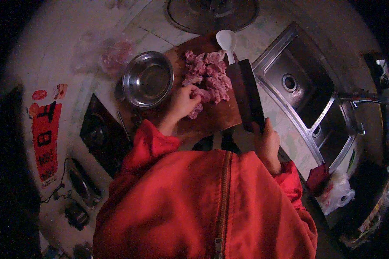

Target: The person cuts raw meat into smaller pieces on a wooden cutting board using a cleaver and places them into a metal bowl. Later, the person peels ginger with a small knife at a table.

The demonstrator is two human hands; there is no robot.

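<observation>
Pieces of raw meat lie heaped on a brown wooden cutting board. My left hand grips a piece of meat at the heap's lower left edge. To the right, my right hand is closed around the handle of a broad dark cleaver, whose blade extends away from me beside the board's right edge. A white plastic spoon lies at the far edge of the board, its handle near the cleaver's tip. The shiny steel bowl stands left of the meat, with its bottom visible inside.
A double steel sink with a faucet is at the right. Plastic bags with reddish contents lie beyond the bowl. A dark cooktop is at the left, a round dark-rimmed object at the far side, and a white plastic bag at the lower right.
</observation>
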